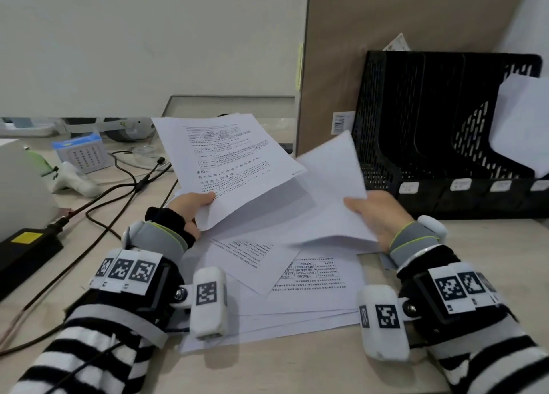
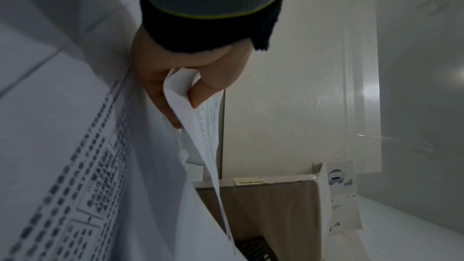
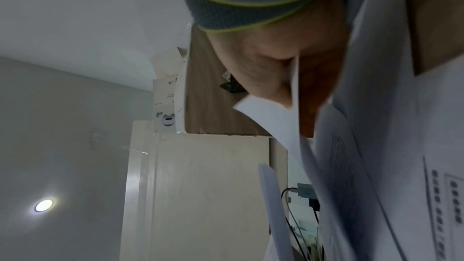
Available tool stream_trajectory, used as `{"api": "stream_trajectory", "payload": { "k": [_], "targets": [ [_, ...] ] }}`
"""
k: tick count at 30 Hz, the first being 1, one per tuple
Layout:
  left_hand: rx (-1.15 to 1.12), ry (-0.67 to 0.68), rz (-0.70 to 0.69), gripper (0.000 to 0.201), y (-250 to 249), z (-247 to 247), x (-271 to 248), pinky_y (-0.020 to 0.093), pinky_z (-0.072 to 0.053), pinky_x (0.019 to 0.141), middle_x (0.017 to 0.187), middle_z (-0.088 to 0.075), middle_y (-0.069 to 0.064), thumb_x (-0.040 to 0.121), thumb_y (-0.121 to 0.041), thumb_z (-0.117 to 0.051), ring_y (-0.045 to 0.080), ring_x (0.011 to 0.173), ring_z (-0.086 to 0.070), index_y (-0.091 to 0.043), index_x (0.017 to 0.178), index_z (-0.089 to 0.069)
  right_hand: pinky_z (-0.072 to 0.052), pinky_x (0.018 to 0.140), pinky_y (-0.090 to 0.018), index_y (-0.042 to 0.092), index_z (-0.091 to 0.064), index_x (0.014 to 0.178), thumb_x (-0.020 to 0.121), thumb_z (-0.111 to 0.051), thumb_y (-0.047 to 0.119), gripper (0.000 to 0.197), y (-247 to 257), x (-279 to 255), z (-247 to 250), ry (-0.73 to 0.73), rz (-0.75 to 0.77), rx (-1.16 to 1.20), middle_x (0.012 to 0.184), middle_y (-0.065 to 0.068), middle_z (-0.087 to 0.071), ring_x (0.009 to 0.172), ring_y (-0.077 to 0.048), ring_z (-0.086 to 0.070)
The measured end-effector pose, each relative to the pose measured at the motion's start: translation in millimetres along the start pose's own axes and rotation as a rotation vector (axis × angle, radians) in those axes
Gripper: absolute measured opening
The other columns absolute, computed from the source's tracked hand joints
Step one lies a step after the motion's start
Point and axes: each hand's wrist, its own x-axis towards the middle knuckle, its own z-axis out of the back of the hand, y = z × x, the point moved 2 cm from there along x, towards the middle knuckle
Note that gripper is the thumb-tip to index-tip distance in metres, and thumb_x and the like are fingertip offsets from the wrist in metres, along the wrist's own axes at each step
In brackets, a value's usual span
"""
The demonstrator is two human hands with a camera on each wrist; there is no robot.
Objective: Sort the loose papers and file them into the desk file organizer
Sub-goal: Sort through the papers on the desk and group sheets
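My left hand (image 1: 190,208) pinches the lower edge of a few printed sheets (image 1: 225,156) and holds them tilted up above the desk; the left wrist view shows the thumb and fingers (image 2: 175,86) clamped on the sheets' (image 2: 198,130) corner. My right hand (image 1: 375,215) grips a blank-side-up sheet (image 1: 329,185), lifted toward the right, and in the right wrist view the paper's edge (image 3: 293,94) passes between thumb and fingers (image 3: 263,78). More loose papers (image 1: 297,286) lie fanned on the desk under both hands. The black mesh file organizer (image 1: 416,132) stands at the right, one white sheet (image 1: 523,126) in its far-right slot.
Black cables (image 1: 124,182) and a black power brick (image 1: 26,251) lie on the left of the desk, beside a white device (image 1: 17,185) and a small blue box (image 1: 80,153). A brown board (image 1: 371,31) stands behind the organizer.
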Motion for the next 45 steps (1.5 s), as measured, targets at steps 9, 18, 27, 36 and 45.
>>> {"api": "stream_trajectory", "payload": {
  "k": [9, 18, 27, 36, 45],
  "targets": [
    [-0.014, -0.027, -0.070, 0.030, -6, 3, -7, 0.039, -0.059, 0.072, 0.113, -0.066, 0.011, 0.094, -0.010, -0.055, 0.029, 0.096, -0.064, -0.006, 0.123, -0.055, -0.018, 0.117, -0.031, 0.036, -0.068, 0.113, 0.088, -0.040, -0.012, 0.061, 25, -10, -6, 0.016, 0.554, -0.008, 0.144, 0.011, -0.043, 0.140, -0.009, -0.029],
    [-0.006, 0.147, -0.213, 0.031, -7, -20, -32, 0.026, -0.057, 0.058, 0.111, -0.067, 0.013, 0.095, -0.015, -0.055, 0.022, 0.083, -0.064, -0.007, 0.124, -0.054, 0.010, 0.118, -0.048, 0.055, -0.063, 0.093, 0.095, -0.040, -0.004, 0.063, 20, -22, -16, 0.252, 0.481, -0.588, 0.158, 0.015, -0.009, 0.145, -0.010, 0.020],
    [-0.050, 0.106, -0.268, 0.031, -9, -23, -34, 0.019, -0.052, 0.046, 0.093, -0.065, 0.001, 0.098, -0.028, -0.050, 0.013, 0.069, -0.063, -0.013, 0.126, -0.051, 0.009, 0.119, -0.037, 0.044, -0.072, 0.084, 0.090, -0.040, -0.011, 0.063, 24, -23, -13, 0.157, 0.501, -0.470, 0.157, 0.016, -0.017, 0.145, -0.003, 0.008],
    [-0.161, -0.150, -0.307, 0.029, -11, -5, -25, 0.032, -0.055, 0.069, 0.110, -0.066, 0.010, 0.092, -0.005, -0.056, 0.019, 0.076, -0.064, -0.006, 0.121, -0.057, -0.047, 0.101, -0.040, 0.021, -0.037, 0.142, 0.098, -0.043, 0.045, 0.051, 17, -8, -8, -0.010, 0.166, 0.058, 0.140, -0.002, -0.048, 0.116, -0.019, -0.058],
    [-0.005, 0.049, -0.317, 0.032, -8, -18, -35, 0.046, -0.049, 0.095, 0.119, -0.064, 0.013, 0.092, -0.003, -0.056, 0.032, 0.103, -0.063, -0.006, 0.124, -0.054, -0.054, 0.053, -0.020, 0.012, -0.062, 0.108, 0.090, -0.059, 0.005, 0.020, 0, -16, -31, 0.241, -0.001, 0.164, 0.097, -0.003, -0.071, 0.072, -0.012, -0.067]
  ]
}}
